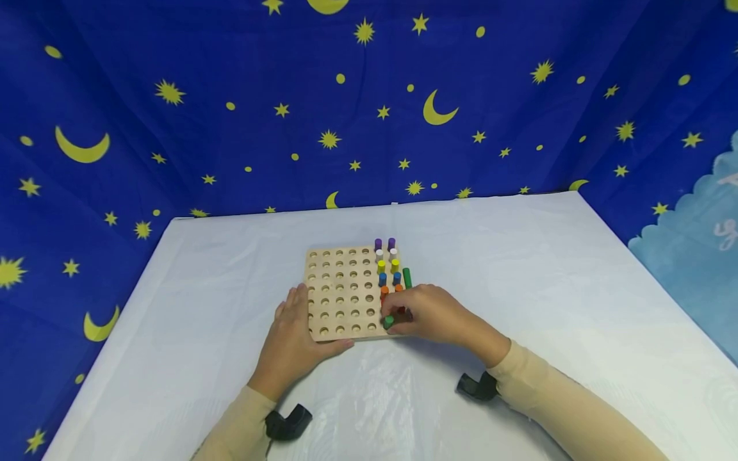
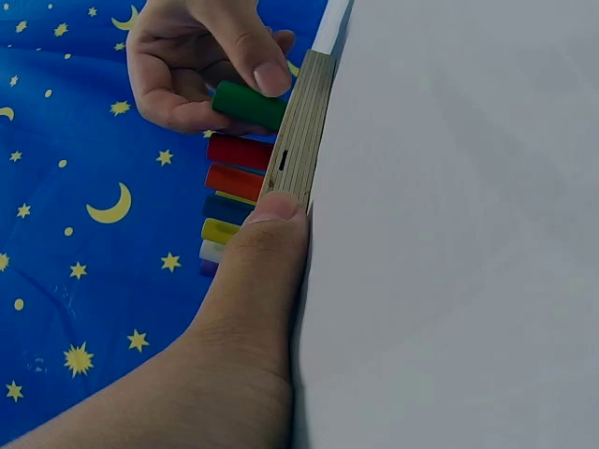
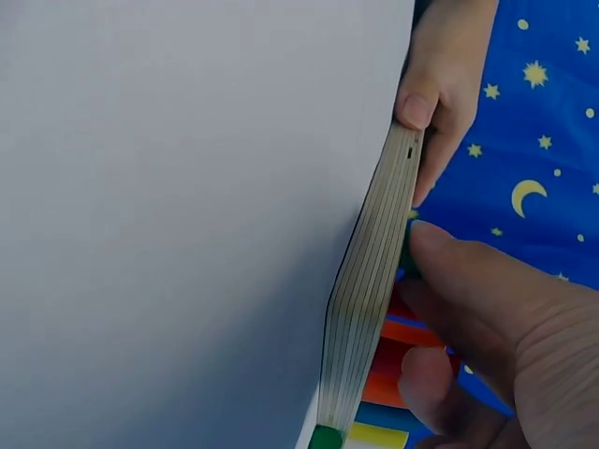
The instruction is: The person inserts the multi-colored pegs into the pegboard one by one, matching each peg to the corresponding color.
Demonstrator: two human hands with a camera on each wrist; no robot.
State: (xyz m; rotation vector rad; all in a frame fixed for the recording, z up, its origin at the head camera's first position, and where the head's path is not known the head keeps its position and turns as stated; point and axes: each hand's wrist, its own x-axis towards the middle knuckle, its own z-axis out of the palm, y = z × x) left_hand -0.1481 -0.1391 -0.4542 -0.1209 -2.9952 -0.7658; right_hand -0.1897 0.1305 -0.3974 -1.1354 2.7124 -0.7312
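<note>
A pale wooden pegboard (image 1: 340,307) with rows of round holes lies on the table. My left hand (image 1: 288,342) rests on its front left corner, fingers fairly straight along the left side and thumb (image 2: 267,243) against the front edge. My right hand (image 1: 432,314) pinches a green peg (image 2: 245,105) between thumb and finger, over the front row. Its lower end meets the board. Behind it stand coloured pegs in two columns: red (image 2: 239,150), orange (image 1: 384,291), blue (image 1: 383,279), yellow (image 1: 381,266), white (image 1: 379,255) and purple (image 1: 378,244). My right hand partly hides the nearer ones.
Another green peg (image 1: 407,277) lies beside the board's right edge. The white-covered table (image 1: 230,256) stretches around it. A blue cloth with yellow moons and stars (image 1: 369,128) hangs behind. Black wrist mounts (image 1: 289,422) sit below the sleeves.
</note>
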